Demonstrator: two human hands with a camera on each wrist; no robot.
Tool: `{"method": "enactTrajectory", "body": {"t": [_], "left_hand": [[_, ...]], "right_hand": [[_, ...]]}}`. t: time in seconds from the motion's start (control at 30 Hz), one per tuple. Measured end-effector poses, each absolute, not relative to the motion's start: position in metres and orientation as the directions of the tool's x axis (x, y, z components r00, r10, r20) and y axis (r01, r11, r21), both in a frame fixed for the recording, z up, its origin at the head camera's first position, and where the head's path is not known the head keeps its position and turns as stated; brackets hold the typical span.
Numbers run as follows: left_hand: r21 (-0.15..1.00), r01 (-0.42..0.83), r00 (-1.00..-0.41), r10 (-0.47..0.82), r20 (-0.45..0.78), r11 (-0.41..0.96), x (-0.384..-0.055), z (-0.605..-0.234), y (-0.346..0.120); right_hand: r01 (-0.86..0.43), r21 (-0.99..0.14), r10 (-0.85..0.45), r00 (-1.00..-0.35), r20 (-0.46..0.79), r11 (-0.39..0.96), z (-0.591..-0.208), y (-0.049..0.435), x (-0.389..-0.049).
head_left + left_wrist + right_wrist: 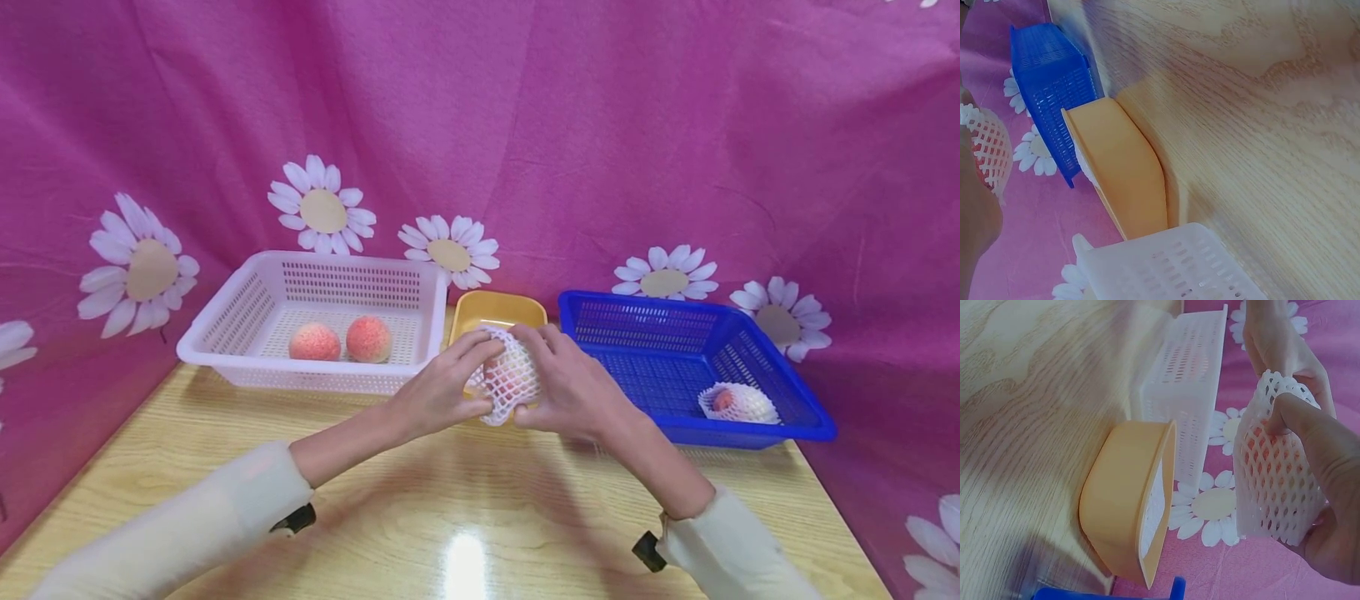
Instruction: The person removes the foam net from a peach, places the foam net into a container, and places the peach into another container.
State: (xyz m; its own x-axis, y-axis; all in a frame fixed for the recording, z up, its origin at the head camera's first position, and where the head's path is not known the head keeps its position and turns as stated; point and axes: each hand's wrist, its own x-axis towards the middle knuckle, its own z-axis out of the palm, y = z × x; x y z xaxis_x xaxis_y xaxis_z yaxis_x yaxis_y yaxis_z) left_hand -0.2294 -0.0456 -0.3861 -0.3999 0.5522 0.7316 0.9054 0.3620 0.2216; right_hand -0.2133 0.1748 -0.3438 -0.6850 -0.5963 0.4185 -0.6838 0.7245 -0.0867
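Note:
Over the yellow box [498,298], both hands hold a pinkish peach in a white foam net sleeve [513,375]. My left hand [438,387] grips it from the left, thumb low and fingers over the top. From the other side, my right hand [577,383] has its thumb and fingers round the sleeve. Through the mesh in the right wrist view, the peach's reddish skin shows inside the foam net [1272,465]. Something white and netted [1155,506] lies in the yellow box.
To the left stands a white slotted basket [352,265] with two bare peaches [315,342] in it. A blue basket [645,367] on the right holds another netted peach [742,403]. All stand on a wooden table [405,517] before a pink flowered cloth [525,150].

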Motion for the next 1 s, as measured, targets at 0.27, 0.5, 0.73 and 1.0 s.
{"method": "enactTrajectory", "body": {"t": [0.27,0.5,0.73,1.0], "left_hand": [[0.233,0.900,-0.419,0.583,0.696,0.369,-0.232,-0.389,-0.044],[0.201,0.904,-0.401,0.583,0.707,0.378,-0.232,-0.388,-0.047],[0.211,0.908,-0.394,0.567,0.724,0.362,-0.234,-0.390,-0.052],[0.256,0.901,-0.419,0.546,0.726,0.351,-0.233,-0.388,-0.057]], "right_hand": [[-0.684,-0.080,-0.599,-0.684,0.416,0.726,-0.345,0.174,-0.214],[-0.695,-0.080,-0.608,-0.673,0.421,0.715,-0.344,0.172,-0.215],[-0.706,-0.078,-0.623,-0.666,0.410,0.704,-0.343,0.170,-0.216],[-0.717,-0.078,-0.639,-0.660,0.396,0.693,-0.340,0.171,-0.217]]}}
